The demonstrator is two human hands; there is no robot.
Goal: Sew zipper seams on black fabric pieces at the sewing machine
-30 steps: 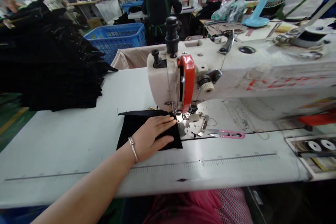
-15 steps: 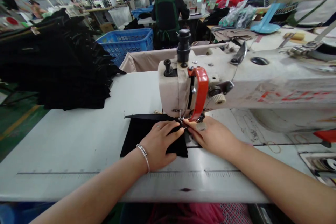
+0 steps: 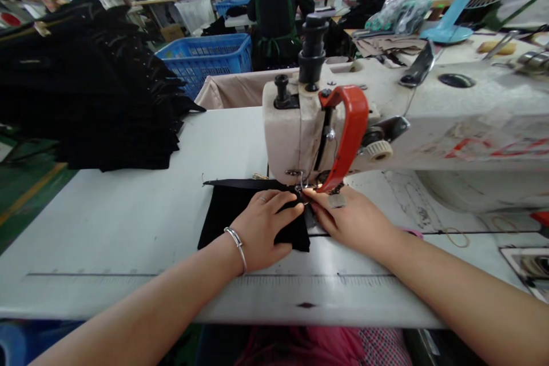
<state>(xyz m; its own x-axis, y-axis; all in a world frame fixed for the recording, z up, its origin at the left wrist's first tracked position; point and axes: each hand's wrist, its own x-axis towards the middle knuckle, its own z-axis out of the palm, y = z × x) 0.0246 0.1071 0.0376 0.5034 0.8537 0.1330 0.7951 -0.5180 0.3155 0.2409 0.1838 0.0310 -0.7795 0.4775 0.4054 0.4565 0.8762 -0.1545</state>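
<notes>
To the left of my left hand point(image 3: 266, 229), a stack of black garments point(image 3: 98, 91) sits on the counter point(image 3: 128, 211). My left hand lies flat, fingers slightly spread, pressing the black cloth point(image 3: 223, 211) beneath it. Right of it, my right hand point(image 3: 343, 211) has its fingertips at the needle area of the sewing machine point(image 3: 287, 131); whether they pinch anything, I cannot tell.
</notes>
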